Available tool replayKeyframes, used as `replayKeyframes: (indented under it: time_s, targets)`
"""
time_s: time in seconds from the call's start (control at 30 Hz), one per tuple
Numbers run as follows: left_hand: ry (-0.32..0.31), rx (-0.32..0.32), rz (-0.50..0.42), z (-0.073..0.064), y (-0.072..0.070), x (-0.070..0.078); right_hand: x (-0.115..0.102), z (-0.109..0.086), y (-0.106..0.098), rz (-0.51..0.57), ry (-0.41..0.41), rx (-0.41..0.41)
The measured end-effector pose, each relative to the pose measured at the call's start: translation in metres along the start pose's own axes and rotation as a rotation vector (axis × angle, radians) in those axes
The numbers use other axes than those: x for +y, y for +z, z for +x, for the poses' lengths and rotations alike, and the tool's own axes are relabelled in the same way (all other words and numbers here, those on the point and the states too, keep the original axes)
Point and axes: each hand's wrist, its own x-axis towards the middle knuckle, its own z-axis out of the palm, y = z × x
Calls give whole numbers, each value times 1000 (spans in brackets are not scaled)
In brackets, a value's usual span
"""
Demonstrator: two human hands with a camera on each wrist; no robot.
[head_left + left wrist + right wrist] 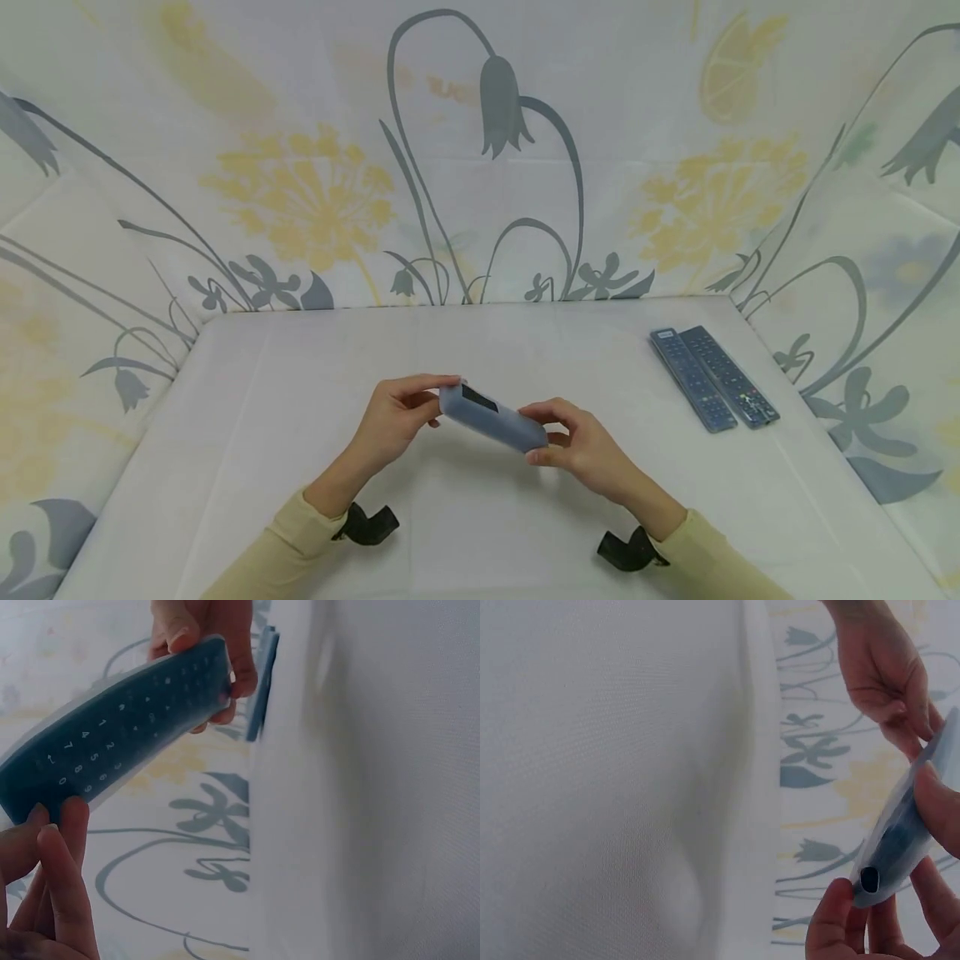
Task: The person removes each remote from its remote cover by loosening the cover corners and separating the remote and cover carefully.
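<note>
Above the white table a remote control (pixel 495 423) in a translucent, bluish cover is held between both hands, tilted down toward the right. My left hand (pixel 392 419) pinches its left end, close to a dark rectangle on the side facing the head camera. The opposite end is gripped between the thumb and fingers of my right hand (pixel 588 446). White digits and symbols show on the button face of the remote control (pixel 112 727) in the left wrist view. In the right wrist view, the covered remote control (pixel 900 836) appears edge-on, with a small dark oval at its near end.
Two more remote controls, one (pixel 692 379) beside the other (pixel 729 375), lie button side up on the right of the white table (pixel 300 358). Flower-patterned cloth (pixel 465 208) hangs behind and along both sides. A black strap piece (pixel 367 525) sits at each wrist.
</note>
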Motion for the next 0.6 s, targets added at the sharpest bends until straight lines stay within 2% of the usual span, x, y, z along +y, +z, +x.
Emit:
replayKeyframes:
  time_s: [0.23, 0.3, 0.47, 0.53, 0.6]
  targets:
    - [-19, -39, -56, -1, 0, 3, -2, 0, 2, -98, -61, 110]
    - [-22, -76, -77, -1, -1, 3, -2, 0, 1, -111, -62, 131]
    - [-26, -223, -142, -2, -1, 1, 1, 0, 0, -205, -64, 195]
    - [-21, -242, -145, -3, -1, 0, 2, 0, 0, -253, -81, 211]
    - [-23, -229, -162, -2, 1, -1, 2, -1, 1, -292, -98, 216]
